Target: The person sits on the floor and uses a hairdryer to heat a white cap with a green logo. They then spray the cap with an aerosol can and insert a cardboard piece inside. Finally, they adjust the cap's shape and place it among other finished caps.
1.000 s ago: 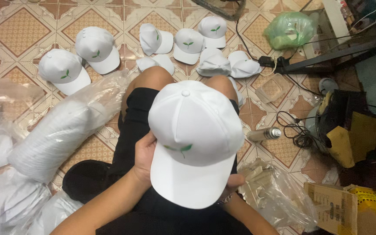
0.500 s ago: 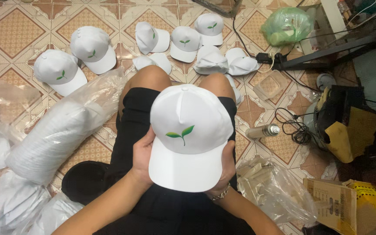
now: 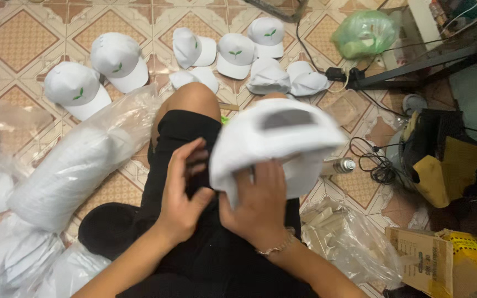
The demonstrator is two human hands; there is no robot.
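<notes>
A white cap [image 3: 277, 140] is blurred above my lap, turned so its back opening faces up. My right hand [image 3: 258, 207] grips it from below at its lower edge. Just left of the cap, my left hand [image 3: 183, 190] has its fingers spread and holds nothing. Both hands are over my black shorts [image 3: 178, 143], with my bare knee [image 3: 191, 96] beyond them.
Several white caps with a green leaf mark [image 3: 117, 58] lie on the tiled floor ahead. Clear plastic bags stuffed with white caps [image 3: 78, 165] pile up at my left. At right are a green bag [image 3: 362, 33], a black cable, a cardboard box [image 3: 432, 262] and crumpled plastic [image 3: 349, 237].
The cap, held front up in both hands earlier, has been flipped and swung right. My left hand has let go of it and now hovers beside it.
</notes>
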